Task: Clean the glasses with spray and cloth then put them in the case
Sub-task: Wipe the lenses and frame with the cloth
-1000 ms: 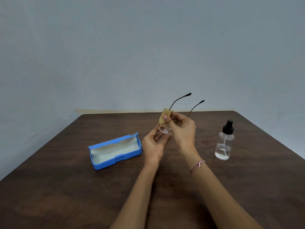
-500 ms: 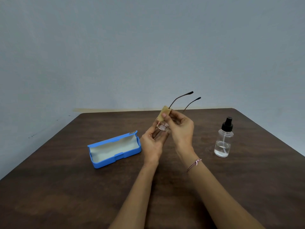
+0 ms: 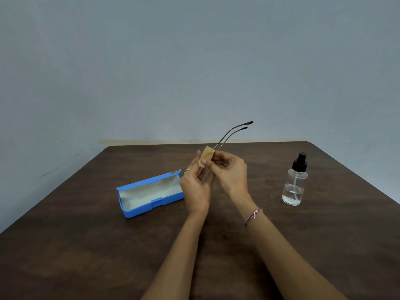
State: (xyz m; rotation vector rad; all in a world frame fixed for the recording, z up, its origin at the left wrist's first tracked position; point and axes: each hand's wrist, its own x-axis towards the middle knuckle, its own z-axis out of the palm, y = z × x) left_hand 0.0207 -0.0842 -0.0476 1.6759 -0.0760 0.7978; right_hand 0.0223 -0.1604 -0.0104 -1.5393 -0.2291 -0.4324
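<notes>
I see both hands raised a little above the surface (image 3: 86, 245), close together in the middle. My right hand (image 3: 229, 172) pinches the yellow cloth (image 3: 206, 155) between thumb and fingers, folded over the front of the glasses (image 3: 231, 133). My left hand (image 3: 194, 187) holds the frame from below, with its fingers going up beside the cloth. The exact place of the grip is hidden from me.

One second ago the two temples stood apart and a piece of lens showed under the cloth. Now the temples lie almost one over the other, pointing up and away to the right, and no lens is visible. So the glasses were turned to be nearly edge-on to the camera, and the cloth has slid over the glass. I judge this is the wiping step, still in the middle of it.

The blue case (image 3: 149, 193) lies open on the surface just left of the hands, where it was, with its pale lining up. The spray bottle (image 3: 294, 180) stands upright, well apart on the right, also not moved. Putting the glasses in the case is not yet done, and the temples must be folded first.
</notes>
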